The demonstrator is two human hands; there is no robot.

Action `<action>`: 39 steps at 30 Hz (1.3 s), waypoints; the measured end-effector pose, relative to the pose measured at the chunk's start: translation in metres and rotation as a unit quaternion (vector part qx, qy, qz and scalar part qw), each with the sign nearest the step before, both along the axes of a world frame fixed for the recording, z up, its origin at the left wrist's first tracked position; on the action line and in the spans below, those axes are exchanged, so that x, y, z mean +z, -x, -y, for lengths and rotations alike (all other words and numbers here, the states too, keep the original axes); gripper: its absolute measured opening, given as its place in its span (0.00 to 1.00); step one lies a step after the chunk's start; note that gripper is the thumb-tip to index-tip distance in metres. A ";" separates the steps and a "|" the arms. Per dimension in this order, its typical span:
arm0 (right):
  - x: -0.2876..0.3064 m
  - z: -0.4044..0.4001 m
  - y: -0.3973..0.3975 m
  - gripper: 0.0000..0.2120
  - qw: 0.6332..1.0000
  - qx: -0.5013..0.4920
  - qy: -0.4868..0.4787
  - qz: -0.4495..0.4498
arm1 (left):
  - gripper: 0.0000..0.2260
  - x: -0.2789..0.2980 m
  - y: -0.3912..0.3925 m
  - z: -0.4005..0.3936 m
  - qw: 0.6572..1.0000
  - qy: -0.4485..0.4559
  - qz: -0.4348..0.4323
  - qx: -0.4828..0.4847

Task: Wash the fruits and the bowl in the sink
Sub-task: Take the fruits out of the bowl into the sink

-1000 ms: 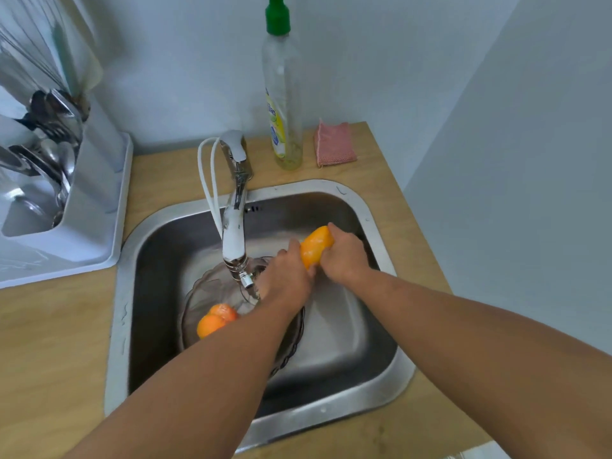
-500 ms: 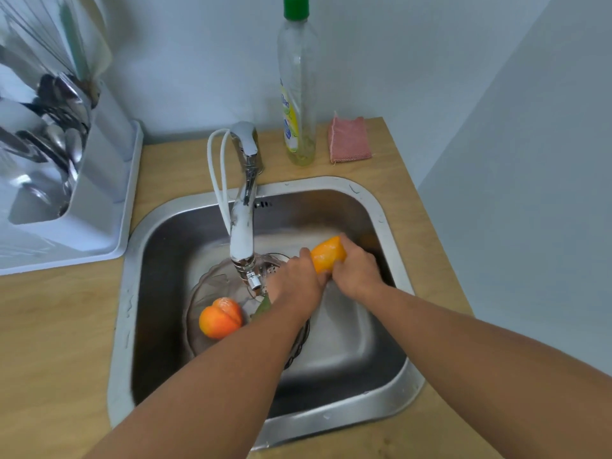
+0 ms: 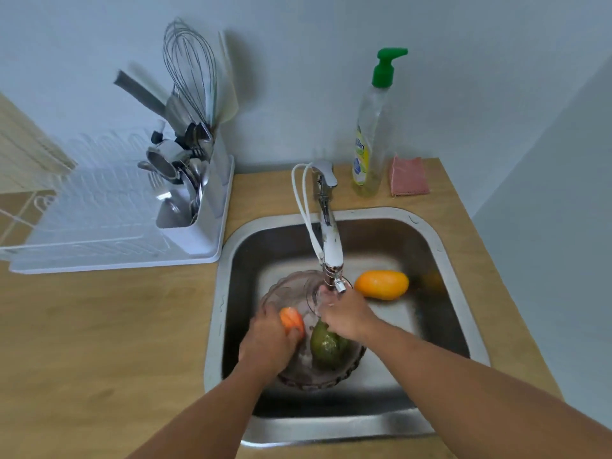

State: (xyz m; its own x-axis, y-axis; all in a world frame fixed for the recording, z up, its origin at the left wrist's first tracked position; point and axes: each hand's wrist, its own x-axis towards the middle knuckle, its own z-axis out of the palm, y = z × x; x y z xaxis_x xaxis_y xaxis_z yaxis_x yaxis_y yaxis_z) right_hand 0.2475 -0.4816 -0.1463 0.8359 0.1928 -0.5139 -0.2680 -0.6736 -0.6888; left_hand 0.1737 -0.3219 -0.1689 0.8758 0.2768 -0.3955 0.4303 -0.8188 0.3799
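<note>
I read this as the middle of the fruit washing: my left hand (image 3: 269, 339) has its fingers curled round the orange-red fruit (image 3: 291, 321) inside the glass bowl (image 3: 288, 293), which sits on the sink (image 3: 460, 293) floor toward the near left, under the faucet (image 3: 331, 246). My right hand (image 3: 346, 314) is up at the spout tip, fingers reaching toward the nozzle; motion blur keeps me from telling whether they pinch it or only touch it. A dark green fruit (image 3: 328, 347) lies in the bowl just beside the left hand, partly under my right wrist, and 1 yellow-orange fruit (image 3: 381, 284) lies loose on the basin floor, right of the faucet and apart from the bowl. By my judgement, 1 fruit looks dealt with, 2 remain in the bowl, and the bowl itself is not yet washed. The next move calls for lifting the held fruit under the spout and rubbing it, so the right hand should settle the water 1st. Open room is on the right and far side of the basin; the near left is tight, with the bowl rim close to the sink wall and the spout low over the bowl. The soap bottle (image 3: 369, 140) and pink sponge (image 3: 409, 176) stand on the far counter, within reach for the bowl.
</note>
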 end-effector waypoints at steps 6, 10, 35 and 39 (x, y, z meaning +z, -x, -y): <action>-0.015 -0.051 0.037 0.10 0.998 0.027 0.051 -0.025 | 0.13 -0.005 0.009 -0.003 0.999 -0.030 0.028 -0.014; -0.003 -0.057 0.057 0.12 0.999 -0.010 0.051 0.016 | 0.14 -0.005 0.019 -0.008 0.996 0.027 0.084 -0.003; 0.010 0.119 0.023 0.15 0.985 -0.153 0.083 -0.017 | 0.25 -0.006 -0.059 0.145 0.960 0.021 0.069 -0.270; 0.000 0.119 0.017 0.18 0.985 -0.152 0.075 -0.029 | 0.24 -0.012 -0.064 0.145 0.963 0.015 0.053 -0.263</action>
